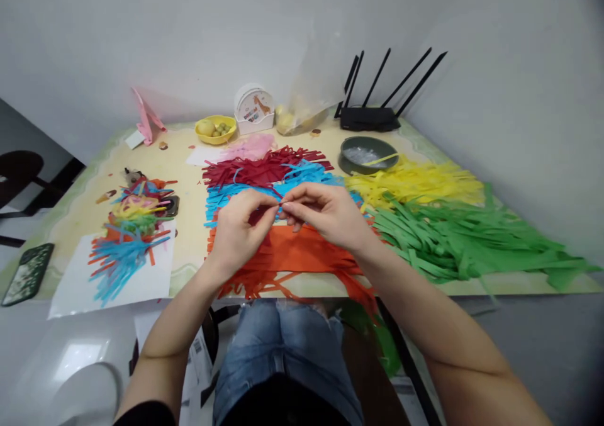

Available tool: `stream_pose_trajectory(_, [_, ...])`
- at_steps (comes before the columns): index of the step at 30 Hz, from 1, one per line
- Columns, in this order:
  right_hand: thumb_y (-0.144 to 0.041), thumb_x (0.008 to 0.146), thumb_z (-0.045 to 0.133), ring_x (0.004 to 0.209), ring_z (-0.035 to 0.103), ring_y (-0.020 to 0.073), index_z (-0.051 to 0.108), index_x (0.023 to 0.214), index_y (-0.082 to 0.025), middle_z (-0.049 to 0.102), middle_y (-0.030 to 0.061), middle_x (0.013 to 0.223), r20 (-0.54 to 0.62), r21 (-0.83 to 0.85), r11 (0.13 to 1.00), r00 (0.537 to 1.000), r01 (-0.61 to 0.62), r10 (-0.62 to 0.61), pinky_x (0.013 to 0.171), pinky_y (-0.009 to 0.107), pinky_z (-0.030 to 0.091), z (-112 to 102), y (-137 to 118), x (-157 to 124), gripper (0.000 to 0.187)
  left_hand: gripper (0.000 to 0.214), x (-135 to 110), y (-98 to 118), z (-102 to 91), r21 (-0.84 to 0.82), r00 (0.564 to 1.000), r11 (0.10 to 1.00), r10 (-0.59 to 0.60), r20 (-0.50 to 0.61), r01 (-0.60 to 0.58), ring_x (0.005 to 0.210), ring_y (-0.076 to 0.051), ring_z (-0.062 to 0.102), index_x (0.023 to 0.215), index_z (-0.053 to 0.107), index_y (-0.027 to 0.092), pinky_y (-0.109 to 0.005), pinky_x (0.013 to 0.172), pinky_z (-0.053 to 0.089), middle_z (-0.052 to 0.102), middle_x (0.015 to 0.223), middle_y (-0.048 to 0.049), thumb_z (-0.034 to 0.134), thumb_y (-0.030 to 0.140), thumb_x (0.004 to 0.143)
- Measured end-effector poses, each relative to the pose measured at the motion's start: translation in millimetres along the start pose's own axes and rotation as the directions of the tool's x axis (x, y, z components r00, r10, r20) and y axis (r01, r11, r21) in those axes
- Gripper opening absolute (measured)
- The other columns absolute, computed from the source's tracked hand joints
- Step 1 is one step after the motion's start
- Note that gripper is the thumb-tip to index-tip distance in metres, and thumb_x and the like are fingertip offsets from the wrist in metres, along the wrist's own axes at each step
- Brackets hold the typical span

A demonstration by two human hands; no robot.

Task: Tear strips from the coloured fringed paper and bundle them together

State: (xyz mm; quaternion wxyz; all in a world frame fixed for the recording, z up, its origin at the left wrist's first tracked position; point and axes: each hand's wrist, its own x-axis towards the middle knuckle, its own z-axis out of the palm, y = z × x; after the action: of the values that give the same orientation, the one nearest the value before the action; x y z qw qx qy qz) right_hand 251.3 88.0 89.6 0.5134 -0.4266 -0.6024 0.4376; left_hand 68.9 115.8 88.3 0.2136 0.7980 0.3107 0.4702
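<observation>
My left hand (243,228) and my right hand (325,215) meet above the orange paper strips (302,253) at the table's near edge. Both pinch a thin paper strip (278,204) between fingertips; it looks dark red or blue, too small to be sure. Behind the hands lie blue strips (306,175) and dark red strips (264,168). To the right spread yellow strips (419,184) and a large heap of green strips (462,240).
A white sheet (117,275) at left carries mixed coloured strip bundles (129,224). A phone (28,272) lies at the far left edge. At the back stand a grey bowl (368,155), black router (368,117), yellow fruit bowl (216,129), white box (255,108) and plastic bag (302,114).
</observation>
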Motion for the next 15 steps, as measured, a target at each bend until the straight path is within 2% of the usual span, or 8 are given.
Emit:
stream_pose_trajectory(2, [-0.052, 0.079, 0.078, 0.052, 0.065, 0.011, 0.07, 0.086, -0.017, 0.071, 0.0012, 0.069, -0.021, -0.026, 1.0, 1.0, 0.011, -0.011, 0.054, 0.024, 0.057, 4.5, -2.9, -4.9, 0.037, 0.006, -7.5, 1.3, -1.0, -0.042, 0.999, 0.999, -0.031, -0.021, 0.03, 0.08, -0.017, 0.068, 0.085, 0.072, 0.02, -0.029, 0.078, 0.051, 0.075, 0.085, -0.0044, 0.067, 0.021, 0.089])
stream_pose_trajectory(5, [-0.05, 0.079, 0.078, 0.05, 0.063, 0.0107, 0.07, 0.089, -0.016, 0.071, 0.001, 0.068, -0.008, 0.014, 1.0, 1.0, -0.001, 0.001, 0.049, 0.024, 0.056, 9.7, -5.3, -10.4, 0.036, 0.006, -16.8, 2.4, -2.6, -0.246, 0.99, 0.96, -0.14, -0.008, 0.134, 0.082, -0.017, 0.07, 0.09, 0.071, 0.019, -0.028, 0.076, 0.054, 0.075, 0.089, -0.0049, 0.072, 0.024, 0.086])
stream_pose_trajectory(7, [-0.051, 0.079, 0.078, 0.048, 0.06, 0.0103, 0.069, 0.09, -0.017, 0.068, -0.0006, 0.064, -0.001, 0.062, 0.998, 1.0, -0.013, 0.013, 0.045, 0.023, 0.054, 14.2, -5.2, -13.8, 0.037, 0.007, -22.1, 4.0, -3.7, -0.325, 0.983, 0.93, -0.182, 0.001, 0.172, 0.08, -0.016, 0.071, 0.089, 0.071, 0.019, -0.026, 0.075, 0.056, 0.075, 0.087, -0.0045, 0.074, 0.024, 0.085])
stream_pose_trajectory(11, [-0.052, 0.078, 0.079, 0.045, 0.055, 0.0093, 0.072, 0.091, -0.017, 0.063, -0.0034, 0.059, -0.003, 0.065, 0.998, 1.0, -0.005, 0.005, 0.041, 0.022, 0.05, 24.4, -5.2, -21.6, 0.038, 0.004, -33.4, 11.2, -4.6, -0.272, 0.973, 0.948, -0.2, -0.114, 0.163, 0.076, -0.014, 0.071, 0.085, 0.071, 0.019, -0.023, 0.073, 0.056, 0.075, 0.082, -0.0022, 0.075, 0.021, 0.085])
stream_pose_trajectory(15, [-0.05, 0.078, 0.079, 0.043, 0.054, 0.0084, 0.074, 0.087, -0.018, 0.065, -0.0018, 0.063, -0.038, 0.021, 0.998, 0.998, 0.051, -0.05, 0.042, 0.023, 0.048, 26.6, -9.3, -28.0, 0.034, 0.014, -42.5, 18.4, -3.4, -0.296, 0.949, 0.935, -0.256, -0.186, 0.195, 0.076, -0.014, 0.073, 0.082, 0.069, 0.019, -0.024, 0.073, 0.058, 0.075, 0.08, -0.0018, 0.08, 0.027, 0.081])
